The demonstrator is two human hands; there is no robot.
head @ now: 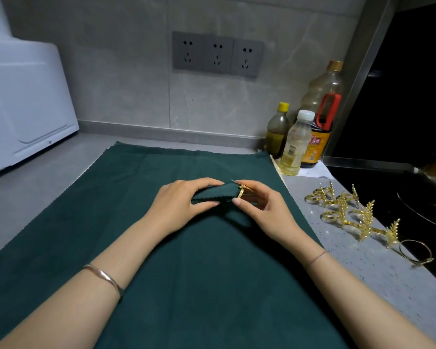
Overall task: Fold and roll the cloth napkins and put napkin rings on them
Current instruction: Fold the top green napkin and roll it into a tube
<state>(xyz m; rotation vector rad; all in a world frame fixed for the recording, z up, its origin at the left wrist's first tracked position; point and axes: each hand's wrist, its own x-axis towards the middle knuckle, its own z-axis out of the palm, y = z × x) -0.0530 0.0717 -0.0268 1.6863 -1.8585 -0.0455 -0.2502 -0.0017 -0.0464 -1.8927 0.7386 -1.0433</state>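
A dark green rolled napkin with a scalloped edge is held over a large green cloth spread on the counter. My left hand grips the roll from the left, fingers over its top and thumb beneath. A gold napkin ring sits at the roll's right end, pinched by my right hand. Several more gold leaf-shaped napkin rings lie on the speckled counter at the right.
Three bottles of oil and sauce stand at the back right corner. A white appliance fills the left back. A black stove top lies at the right. A thin gold bangle rests near the counter's right edge.
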